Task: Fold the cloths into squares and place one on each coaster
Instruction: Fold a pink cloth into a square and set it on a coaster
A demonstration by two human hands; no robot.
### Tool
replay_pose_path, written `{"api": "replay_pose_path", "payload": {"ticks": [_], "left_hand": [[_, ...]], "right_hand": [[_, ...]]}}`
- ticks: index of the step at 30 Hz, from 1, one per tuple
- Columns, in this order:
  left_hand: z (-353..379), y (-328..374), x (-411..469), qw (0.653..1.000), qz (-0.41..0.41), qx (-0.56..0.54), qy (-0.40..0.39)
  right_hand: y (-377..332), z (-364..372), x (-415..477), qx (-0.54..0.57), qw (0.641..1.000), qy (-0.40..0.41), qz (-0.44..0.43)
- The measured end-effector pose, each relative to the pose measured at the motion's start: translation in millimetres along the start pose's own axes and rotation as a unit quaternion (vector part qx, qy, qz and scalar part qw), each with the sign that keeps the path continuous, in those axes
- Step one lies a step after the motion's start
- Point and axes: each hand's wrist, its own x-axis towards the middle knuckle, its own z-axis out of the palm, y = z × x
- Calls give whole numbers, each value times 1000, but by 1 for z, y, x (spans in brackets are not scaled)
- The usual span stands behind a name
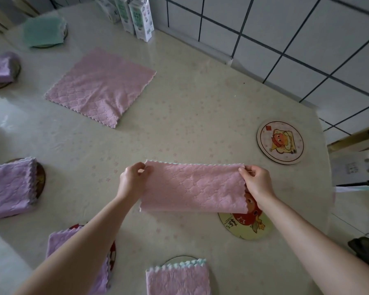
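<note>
A pink cloth (192, 187), folded in half into a long strip, lies across the table in front of me. My left hand (133, 180) pinches its far left corner and my right hand (257, 184) pinches its far right corner. The strip's right end covers part of a round coaster (246, 225) with a red cartoon figure. Another bare coaster (280, 142) lies to the right, further back. An unfolded pink cloth (100, 87) is spread flat at the back left.
Folded purple cloths rest on coasters at the left (11, 187), far left (0, 68), near left (77, 258) and near centre (178, 278); a green cloth (44, 30) sits at the back. Cartons (136, 15) stand by the tiled wall (285, 39). The table edge runs along the right.
</note>
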Motion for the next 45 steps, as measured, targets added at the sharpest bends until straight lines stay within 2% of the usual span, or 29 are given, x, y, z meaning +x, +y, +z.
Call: {"api": "replay_pose_path", "payload": {"ticks": [7,10,13,15,17,19,20,23,24,26,33,37,45], "left_hand": [[1,5,3,999,-22,43,6],[0,7,1,996,-66,56,34],[-4,6,-14,989,-73,83,94],[-3,4,-38,980,5,146,136],[6,2,-67,956,167,190,148],[22,-8,-94,926,312,196,86],[32,-14,-107,911,355,206,35],[57,-30,-134,870,407,271,-74],[62,-33,-139,863,407,286,-88],[63,-39,-143,861,391,309,-99],[34,-63,-138,886,299,348,-66],[23,-73,-137,899,246,359,-49],[26,-63,-140,905,227,360,-18]], "right_hand": [[-10,1,8,-51,998,9,21],[-14,-1,8,-61,998,11,32],[-15,-10,-6,-92,995,35,-35],[-10,-16,-25,-114,987,47,-105],[1,-18,-46,-166,967,56,-185],[15,-13,-68,-216,931,29,-292],[21,-8,-79,-230,911,6,-343],[39,11,-102,-299,841,-31,-449],[45,15,-105,-327,821,-37,-466],[55,16,-106,-363,803,-47,-470],[64,-5,-102,-415,779,-58,-466],[58,-10,-97,-447,752,-63,-480],[43,-4,-88,-505,736,-83,-444]]}}
